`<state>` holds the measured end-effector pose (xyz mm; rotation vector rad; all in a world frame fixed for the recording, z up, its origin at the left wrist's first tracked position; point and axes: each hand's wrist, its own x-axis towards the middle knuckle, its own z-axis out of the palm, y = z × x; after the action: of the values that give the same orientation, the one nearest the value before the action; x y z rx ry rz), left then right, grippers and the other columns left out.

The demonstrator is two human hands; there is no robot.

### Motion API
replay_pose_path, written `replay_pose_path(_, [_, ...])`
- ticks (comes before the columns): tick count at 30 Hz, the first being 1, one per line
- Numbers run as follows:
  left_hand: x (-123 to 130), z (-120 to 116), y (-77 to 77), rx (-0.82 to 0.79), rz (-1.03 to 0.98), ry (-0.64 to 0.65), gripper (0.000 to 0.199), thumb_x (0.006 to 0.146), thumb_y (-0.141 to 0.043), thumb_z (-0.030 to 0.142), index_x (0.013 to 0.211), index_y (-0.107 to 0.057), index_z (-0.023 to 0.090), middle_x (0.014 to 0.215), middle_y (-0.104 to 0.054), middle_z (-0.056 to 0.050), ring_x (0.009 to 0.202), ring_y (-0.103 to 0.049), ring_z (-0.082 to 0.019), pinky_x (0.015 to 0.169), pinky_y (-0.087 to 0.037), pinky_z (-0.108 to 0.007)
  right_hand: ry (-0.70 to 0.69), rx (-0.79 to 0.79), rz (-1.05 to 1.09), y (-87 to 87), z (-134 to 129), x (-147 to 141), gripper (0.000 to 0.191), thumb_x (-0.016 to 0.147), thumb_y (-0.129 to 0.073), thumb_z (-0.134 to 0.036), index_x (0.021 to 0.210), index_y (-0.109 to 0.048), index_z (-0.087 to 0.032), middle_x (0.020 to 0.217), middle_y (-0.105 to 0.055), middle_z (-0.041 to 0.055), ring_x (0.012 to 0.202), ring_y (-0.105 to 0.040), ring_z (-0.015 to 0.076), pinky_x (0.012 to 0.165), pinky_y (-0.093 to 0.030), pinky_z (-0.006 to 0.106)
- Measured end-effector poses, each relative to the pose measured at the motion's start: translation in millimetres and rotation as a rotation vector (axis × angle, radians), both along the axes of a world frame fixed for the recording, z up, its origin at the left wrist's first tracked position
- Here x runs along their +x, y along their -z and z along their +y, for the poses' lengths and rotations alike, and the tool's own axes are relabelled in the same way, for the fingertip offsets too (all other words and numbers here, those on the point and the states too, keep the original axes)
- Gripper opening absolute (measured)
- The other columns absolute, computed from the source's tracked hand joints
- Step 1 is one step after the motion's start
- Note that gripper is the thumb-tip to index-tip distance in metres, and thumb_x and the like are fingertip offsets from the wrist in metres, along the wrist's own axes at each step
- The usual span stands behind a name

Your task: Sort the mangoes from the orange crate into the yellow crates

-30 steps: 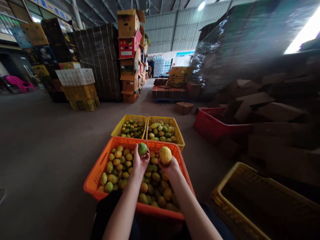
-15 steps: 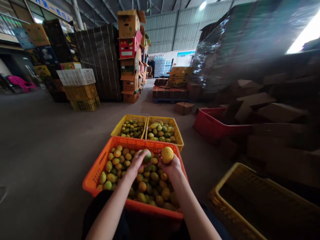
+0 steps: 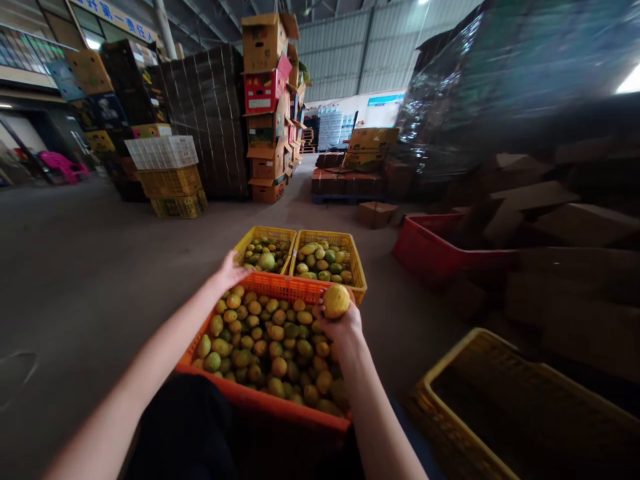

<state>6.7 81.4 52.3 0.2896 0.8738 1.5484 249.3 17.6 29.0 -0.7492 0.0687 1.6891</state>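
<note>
My right hand is closed around a round yellow fruit, held over the right back part of an orange crate. Many yellow, orange and green fruits fill this crate. Over its far left corner my left hand reaches out, fingers apart and nothing in them. Just beyond stand two yellow crates side by side. The left yellow crate contains mostly green fruits, with one larger pale green fruit near the hand. In the right yellow crate lie yellow and green fruits.
A yellow crate stands at my right, with a red crate farther back beside piled cardboard. Stacked cartons, more crates and a wrapped pallet load rise behind. A flattened box lies on the floor.
My left hand has moved left and forward from the orange crate and let go of the green fruit. A pale green fruit now shows at the left yellow crate. My right hand still holds its fruit.
</note>
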Motion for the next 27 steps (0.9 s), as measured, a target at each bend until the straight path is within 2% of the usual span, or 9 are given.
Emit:
replay_pose_path(3, [-26, 23, -23.1, -0.061, 0.239, 0.017, 0.014, 0.089, -0.043, 0.025, 0.090, -0.054, 0.016, 0.078, -0.057, -0.004, 0.068, -0.058, -0.011, 0.060, -0.051, -0.023, 0.001, -0.016, -0.011, 0.9, 2, -1, 0.028, 0.083, -0.029, -0.026, 0.073, -0.055, -0.019, 0.054, -0.060, 0.0037, 0.045, -0.051, 0.0135, 0.036, -0.037, 0.020])
replay_pose_path(5, [-30, 18, -18.1, -0.091, 0.395, 0.106, 0.014, 0.087, -0.040, 0.021, 0.081, -0.052, 0.015, 0.072, -0.057, -0.004, 0.064, -0.059, -0.012, 0.060, -0.050, -0.023, -0.004, -0.022, -0.016, 2.9, 4, -3, 0.029, 0.083, -0.029, -0.026, 0.075, -0.055, -0.018, 0.055, -0.060, 0.0042, 0.045, -0.052, 0.0138, 0.037, -0.038, 0.021])
replay_pose_path(11, [10, -30, 55.9, -0.130, 0.957, 0.587, 0.018, 0.080, -0.047, 0.031, 0.086, -0.056, 0.016, 0.082, -0.064, -0.001, 0.061, -0.062, -0.011, 0.068, -0.047, -0.025, -0.060, -0.035, -0.085, 16.1, 3, -17, 0.027, 0.083, -0.032, -0.027, 0.080, -0.056, -0.017, 0.058, -0.061, 0.0044, 0.047, -0.053, 0.0141, 0.040, -0.040, 0.021])
replay_pose_path(14, [25, -50, 88.6, -0.158, 1.259, 0.895, 0.020, 0.069, -0.061, 0.036, 0.079, -0.060, 0.018, 0.079, -0.067, -0.001, 0.074, -0.066, -0.020, 0.080, -0.047, -0.035, -0.112, -0.064, -0.155, 29.7, -3, -33, 0.022, 0.083, -0.038, -0.029, 0.083, -0.056, -0.017, 0.059, -0.061, 0.0028, 0.049, -0.054, 0.0142, 0.044, -0.042, 0.023])
replay_pose_path(16, [23, -59, 99.3, -0.176, 1.454, 1.043, 0.025, 0.054, -0.074, 0.031, 0.072, -0.062, 0.019, 0.081, -0.070, -0.003, 0.090, -0.064, -0.029, 0.088, -0.043, -0.042, -0.173, -0.100, -0.201, 42.4, -9, -47, 0.019, 0.082, -0.042, -0.030, 0.085, -0.056, -0.018, 0.059, -0.061, 0.0021, 0.051, -0.056, 0.0146, 0.046, -0.044, 0.024])
replay_pose_path(18, [14, -64, 101.0, -0.167, 1.610, 1.124, 0.031, 0.050, -0.076, 0.031, 0.076, -0.064, 0.020, 0.092, -0.071, -0.008, 0.104, -0.059, -0.034, 0.093, -0.040, -0.044, -0.262, -0.156, -0.239, 57.9, -16, -61, 0.020, 0.082, -0.044, -0.031, 0.087, -0.057, -0.017, 0.062, -0.062, 0.0027, 0.053, -0.059, 0.0155, 0.048, -0.047, 0.026])
replay_pose_path(22, [-13, -65, 89.4, -0.053, 1.819, 1.127, 0.045, 0.077, -0.052, 0.047, 0.113, -0.058, 0.020, 0.127, -0.058, -0.011, 0.123, -0.047, -0.030, 0.100, -0.037, -0.038, -0.417, -0.313, -0.301, 92.8, -38, -84, 0.024, 0.084, -0.043, -0.032, 0.094, -0.056, -0.014, 0.065, -0.064, 0.0059, 0.052, -0.061, 0.0178, 0.045, -0.047, 0.027])
replay_pose_path(25, [-26, -65, 81.3, -0.002, 1.981, 1.103, 0.053, 0.084, -0.039, 0.045, 0.127, -0.050, 0.015, 0.134, -0.051, -0.015, 0.126, -0.044, -0.029, 0.101, -0.035, -0.038, -0.459, -0.397, -0.334, 111.7, -53, -97, 0.023, 0.084, -0.044, -0.029, 0.095, -0.054, -0.013, 0.062, -0.062, 0.0054, 0.048, -0.059, 0.0189, 0.042, -0.047, 0.029])
replay_pose_path(27, [-32, -68, 78.8, -0.014, 2.023, 1.121, 0.055, 0.084, -0.039, 0.043, 0.127, -0.049, 0.011, 0.132, -0.052, -0.018, 0.123, -0.047, -0.031, 0.100, -0.037, -0.040, -0.435, -0.418, -0.332, 113.0, -53, -100, 0.019, 0.082, -0.045, -0.025, 0.094, -0.054, -0.013, 0.062, -0.062, 0.0051, 0.049, -0.060, 0.0197, 0.044, -0.049, 0.031])
